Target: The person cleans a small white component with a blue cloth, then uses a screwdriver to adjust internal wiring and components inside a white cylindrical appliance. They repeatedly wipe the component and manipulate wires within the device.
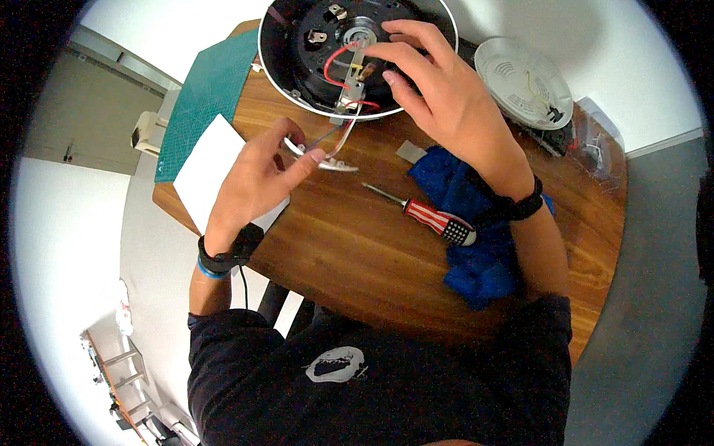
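Observation:
My left hand (264, 175) grips a curved white plastic piece (336, 165) with wires running up to a black, white-rimmed round appliance base (294, 63) at the top. Inside it are a metal bracket (349, 93), red wires (327, 65) and small metal fittings. My right hand (454, 104) is over the base, fingers apart, fingertips near or touching the bracket's area; exact contact is unclear. Below lies a screwdriver (437, 221) with a red, white and dark patterned handle, on a crumpled blue cloth (480, 271).
The wooden table (335, 253) carries a green cutting mat (201, 89), white paper (208, 163), a small grey square (410, 151), a round white perforated cover (517, 78) and a clear plastic bag (599, 149). A white wall rises behind; a ladder-like frame (123, 372) stands lower left.

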